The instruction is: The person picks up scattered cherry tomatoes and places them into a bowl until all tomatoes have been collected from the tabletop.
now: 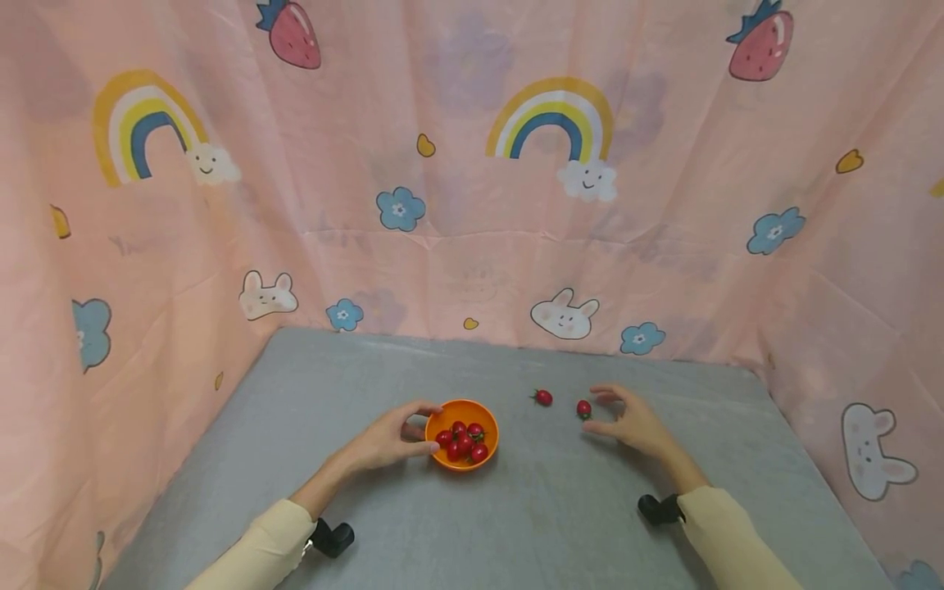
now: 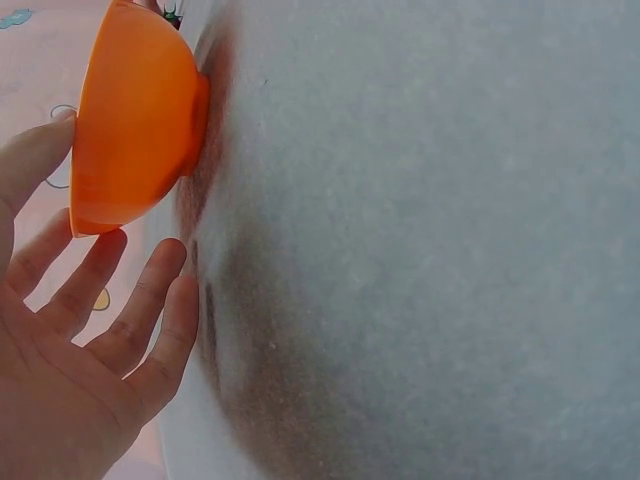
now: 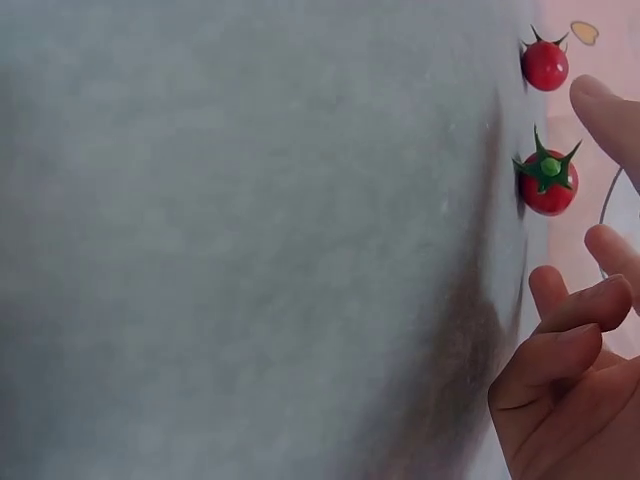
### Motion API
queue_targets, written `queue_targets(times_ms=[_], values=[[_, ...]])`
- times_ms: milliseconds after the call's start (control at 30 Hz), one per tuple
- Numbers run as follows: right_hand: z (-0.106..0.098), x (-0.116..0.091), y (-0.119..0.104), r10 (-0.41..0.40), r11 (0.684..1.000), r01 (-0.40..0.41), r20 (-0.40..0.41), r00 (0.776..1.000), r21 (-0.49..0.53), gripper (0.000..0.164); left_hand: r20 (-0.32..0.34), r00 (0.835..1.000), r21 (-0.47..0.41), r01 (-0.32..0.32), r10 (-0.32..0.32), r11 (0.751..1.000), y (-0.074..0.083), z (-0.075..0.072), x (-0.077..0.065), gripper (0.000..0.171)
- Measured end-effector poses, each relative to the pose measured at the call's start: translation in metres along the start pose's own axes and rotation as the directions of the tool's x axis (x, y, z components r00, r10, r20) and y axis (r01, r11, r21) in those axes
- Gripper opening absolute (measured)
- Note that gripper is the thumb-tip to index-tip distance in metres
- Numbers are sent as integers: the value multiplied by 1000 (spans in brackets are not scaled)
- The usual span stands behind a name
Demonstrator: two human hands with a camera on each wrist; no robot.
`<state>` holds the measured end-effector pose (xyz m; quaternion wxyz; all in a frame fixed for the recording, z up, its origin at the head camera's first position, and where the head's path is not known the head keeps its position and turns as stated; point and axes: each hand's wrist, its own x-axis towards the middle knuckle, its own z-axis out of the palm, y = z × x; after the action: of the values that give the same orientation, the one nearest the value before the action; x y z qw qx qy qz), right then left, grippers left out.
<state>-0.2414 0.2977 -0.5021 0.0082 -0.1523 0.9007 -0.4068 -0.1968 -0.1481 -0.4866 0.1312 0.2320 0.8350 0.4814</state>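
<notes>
An orange bowl [image 1: 463, 410] stands on the grey table with several red cherry tomatoes [image 1: 465, 444] in it. At its left side my left hand [image 1: 391, 434] holds the rim between thumb and fingers; the left wrist view shows the bowl's outer wall [image 2: 140, 120] against them. Right of the bowl, a cherry tomato [image 1: 584, 409] with a green stem lies between the spread thumb and fingers of my right hand [image 1: 633, 422], apart from them. Another cherry tomato [image 1: 543, 397] lies a little further left. In the right wrist view my right hand [image 3: 570, 390] holds nothing.
The grey table [image 1: 516, 524] ends at a pink printed curtain [image 1: 472, 270] along the back and both sides. Black wrist cameras hang below the left sleeve [image 1: 265, 545] and the right sleeve [image 1: 730, 533].
</notes>
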Motion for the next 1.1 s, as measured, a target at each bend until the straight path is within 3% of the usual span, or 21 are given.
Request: queue_targets(times_ms=[233,600,1100], values=[[2,12,4,-4,1000,4,21,1000,-26,62,0,1000,4,6,-6,1000,2,1,0,55],[4,19,4,-51,998,53,46,998,-32,35,-2,1000,-8,-17,17,1000,-2,1,1,52],[5,16,11,-82,996,81,36,996,24,32,-3,1000,2,-12,12,1000,-1,1,2,52]])
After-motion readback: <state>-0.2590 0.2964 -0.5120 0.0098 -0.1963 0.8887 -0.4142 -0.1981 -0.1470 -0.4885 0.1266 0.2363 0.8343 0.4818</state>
